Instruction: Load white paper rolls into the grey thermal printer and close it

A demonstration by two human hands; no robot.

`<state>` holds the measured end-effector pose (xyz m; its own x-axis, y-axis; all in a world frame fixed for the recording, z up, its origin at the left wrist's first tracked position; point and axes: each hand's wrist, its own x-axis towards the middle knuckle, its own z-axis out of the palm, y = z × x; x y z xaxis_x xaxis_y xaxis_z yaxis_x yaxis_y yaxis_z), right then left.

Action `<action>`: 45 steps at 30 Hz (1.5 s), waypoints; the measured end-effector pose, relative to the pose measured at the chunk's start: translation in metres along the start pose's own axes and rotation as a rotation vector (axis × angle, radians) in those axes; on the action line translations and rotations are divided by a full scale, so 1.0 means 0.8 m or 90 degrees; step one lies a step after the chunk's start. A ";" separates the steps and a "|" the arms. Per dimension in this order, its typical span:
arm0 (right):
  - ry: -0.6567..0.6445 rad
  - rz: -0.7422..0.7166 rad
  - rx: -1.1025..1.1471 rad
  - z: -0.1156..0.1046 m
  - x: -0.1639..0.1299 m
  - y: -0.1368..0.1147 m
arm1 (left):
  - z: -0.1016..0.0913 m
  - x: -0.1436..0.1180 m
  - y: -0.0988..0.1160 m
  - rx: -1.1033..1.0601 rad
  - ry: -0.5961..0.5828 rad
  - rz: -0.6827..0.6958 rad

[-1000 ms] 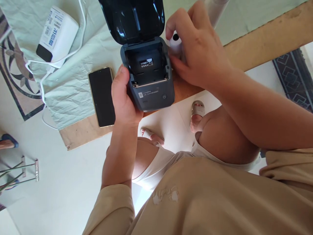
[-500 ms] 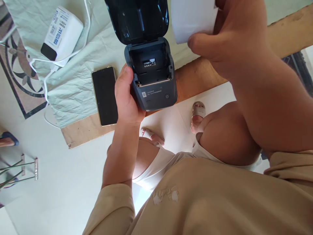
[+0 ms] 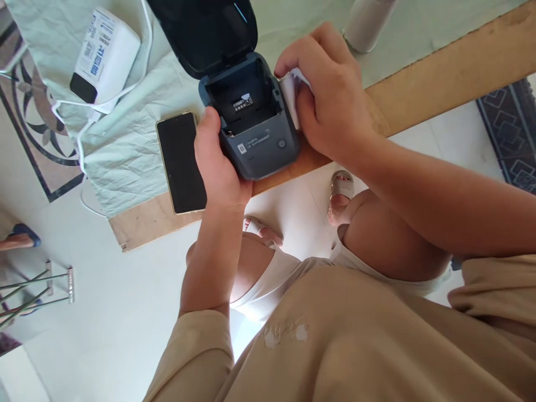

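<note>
We judge this to be a home, most likely a living area. The pale tiled floor [image 3: 104,335] carries an inlaid ornamental motif [image 3: 25,128], and a patterned rug [image 3: 508,134] lies at the far edge. We note a wooden board [image 3: 439,72] serving as a table, covered with a creased pale cloth [image 3: 125,151]. The person wears sandals [image 3: 341,187] and loose house clothes. A wire rack [image 3: 37,293] stands on the floor.

floor [image 3: 104,335]: pale, glossy | rug [image 3: 508,137]: dark, patterned, right | table [image 3: 452,67]: wood edge | cloth [image 3: 125,151]: pale green, creased
</note>
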<state>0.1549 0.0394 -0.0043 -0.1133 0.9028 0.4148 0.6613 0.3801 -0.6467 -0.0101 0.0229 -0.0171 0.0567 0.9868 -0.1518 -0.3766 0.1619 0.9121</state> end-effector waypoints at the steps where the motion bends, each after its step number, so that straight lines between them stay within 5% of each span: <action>1: -0.012 0.012 0.008 0.004 -0.001 0.000 | 0.000 0.002 -0.002 -0.035 0.015 0.028; 10: -0.078 0.032 0.110 -0.011 0.008 0.005 | -0.005 0.001 -0.004 -0.120 -0.035 0.050; 20: -0.194 0.273 0.404 -0.027 0.015 0.010 | -0.007 0.009 -0.001 -0.090 0.013 0.045; 27: -0.104 0.336 0.539 -0.041 0.027 0.012 | -0.009 0.013 0.001 -0.074 0.011 0.063; 45: -0.164 0.441 0.757 -0.038 0.026 0.005 | -0.010 0.011 0.001 -0.049 0.007 0.058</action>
<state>0.1777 0.0536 0.0214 -0.2437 0.9364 -0.2524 -0.3639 -0.3295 -0.8712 -0.0172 0.0319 -0.0208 0.0089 0.9972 -0.0743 -0.4491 0.0704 0.8907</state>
